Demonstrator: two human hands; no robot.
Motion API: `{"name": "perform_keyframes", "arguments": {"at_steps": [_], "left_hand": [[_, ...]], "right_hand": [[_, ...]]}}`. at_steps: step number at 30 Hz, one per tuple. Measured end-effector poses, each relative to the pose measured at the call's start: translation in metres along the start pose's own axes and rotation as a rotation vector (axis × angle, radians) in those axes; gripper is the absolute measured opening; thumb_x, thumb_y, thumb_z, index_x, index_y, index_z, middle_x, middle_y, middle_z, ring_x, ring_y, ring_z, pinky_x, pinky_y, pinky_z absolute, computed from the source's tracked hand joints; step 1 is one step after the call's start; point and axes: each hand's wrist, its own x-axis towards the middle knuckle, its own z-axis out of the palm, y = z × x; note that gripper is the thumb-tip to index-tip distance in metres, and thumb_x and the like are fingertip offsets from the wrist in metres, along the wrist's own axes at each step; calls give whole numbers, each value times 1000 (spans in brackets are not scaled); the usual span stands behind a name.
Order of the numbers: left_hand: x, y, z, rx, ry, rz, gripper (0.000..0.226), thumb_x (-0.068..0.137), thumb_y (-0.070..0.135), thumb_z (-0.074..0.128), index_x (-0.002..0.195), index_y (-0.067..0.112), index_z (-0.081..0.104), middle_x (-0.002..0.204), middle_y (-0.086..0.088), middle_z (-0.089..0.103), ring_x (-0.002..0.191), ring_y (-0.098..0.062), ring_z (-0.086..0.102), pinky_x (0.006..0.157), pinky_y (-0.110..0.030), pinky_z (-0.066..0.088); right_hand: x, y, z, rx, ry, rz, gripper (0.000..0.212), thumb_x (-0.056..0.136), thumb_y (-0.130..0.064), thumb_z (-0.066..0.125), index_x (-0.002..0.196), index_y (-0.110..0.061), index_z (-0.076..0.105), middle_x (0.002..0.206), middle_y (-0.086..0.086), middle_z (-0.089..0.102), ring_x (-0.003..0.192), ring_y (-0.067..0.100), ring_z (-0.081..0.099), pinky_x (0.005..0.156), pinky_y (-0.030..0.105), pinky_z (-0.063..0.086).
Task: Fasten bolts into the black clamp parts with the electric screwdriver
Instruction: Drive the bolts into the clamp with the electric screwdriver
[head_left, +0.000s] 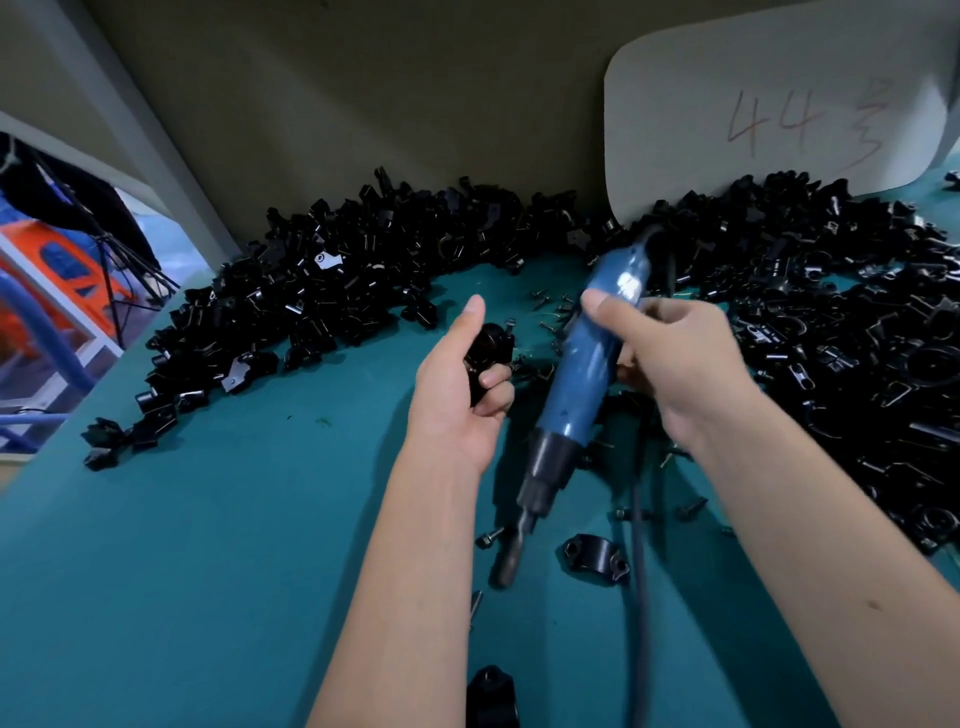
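Left hand (457, 384) has fingers curled around a black clamp part (488, 353). Right hand (670, 364) grips the blue electric screwdriver (582, 384), tip pointing down toward the green table (208, 545)

left hand (457, 395): grips black clamp part (488, 353), bolt on top | right hand (680, 374): holds blue electric screwdriver (587, 374), tip down over teal counter (208, 571) | clamp pile (337, 291) behind

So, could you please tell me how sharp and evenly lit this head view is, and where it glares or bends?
Head view: wide-angle bend bows the table edge and the white board; a bright glare spot sits on the blue electric screwdriver; its tip looks soft with blur; the black clamp pile merges into dark mass; soft shadows lie under both hands.
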Motion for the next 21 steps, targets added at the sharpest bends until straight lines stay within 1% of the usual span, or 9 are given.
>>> {"name": "perform_keyframes", "arguments": {"at_steps": [3,6,8,10,12,14,18,20,21], "left_hand": [[-1,-1,-2,-23,-10,-60,25,87,24,81,85,19,57,63,4,46,48,-8,32,39,-18,19],[-2,-1,-3,-72,-47,-89,27,85,20,80,86,17,53,70,1,49,48,-7,34,37,-17,23],[-3,1,-2,-67,-66,-80,24,90,19,74,99,13,52,83,-5,54,49,-7,35,35,-16,24],[-3,3,-1,-73,-108,-113,24,95,23,66,107,10,49,85,-10,57,47,-7,35,33,-15,22],[-2,5,-2,-91,-171,-178,26,97,32,58,97,7,52,80,-10,58,46,-6,34,32,-15,19],[-2,5,-4,-98,-218,-234,32,97,39,53,85,9,51,72,-6,53,44,-6,32,32,-15,16],[-3,4,-8,-105,-308,-322,30,92,42,55,79,15,50,59,7,32,40,-4,24,32,-18,11],[-4,4,-9,-135,-341,-359,30,89,41,56,78,14,50,59,8,29,40,-4,22,31,-18,12],[-4,5,-10,-145,-350,-372,30,89,41,56,78,14,50,59,8,28,40,-4,22,31,-18,12]], "right_hand": [[0,-8,-7,256,22,-22,41,79,-40,88,101,-10,71,89,6,76,79,22,62,81,39,57],[-4,-12,-8,422,74,-33,42,75,-44,85,97,-12,70,80,-2,76,76,17,70,89,40,59],[-5,-14,-7,526,120,8,44,76,-51,80,94,-13,68,74,-3,72,75,18,68,88,39,60],[-4,-15,-9,602,162,76,46,85,-60,72,97,-15,68,74,-2,70,71,18,70,77,38,64],[-3,-16,-13,658,131,101,52,91,-66,63,102,-16,66,74,-2,69,63,14,68,65,31,61],[-1,-19,-14,711,115,79,50,93,-65,61,106,-17,63,78,-1,68,64,14,66,66,29,59],[1,-23,-11,833,142,22,44,102,-55,55,117,-15,62,83,1,71,67,17,67,74,34,61],[1,-22,-12,776,148,-26,47,105,-56,48,127,-16,58,88,4,72,72,21,70,80,41,63],[1,-21,-13,680,159,-68,44,106,-56,43,127,-19,56,92,5,74,77,22,72,80,41,63]]}}
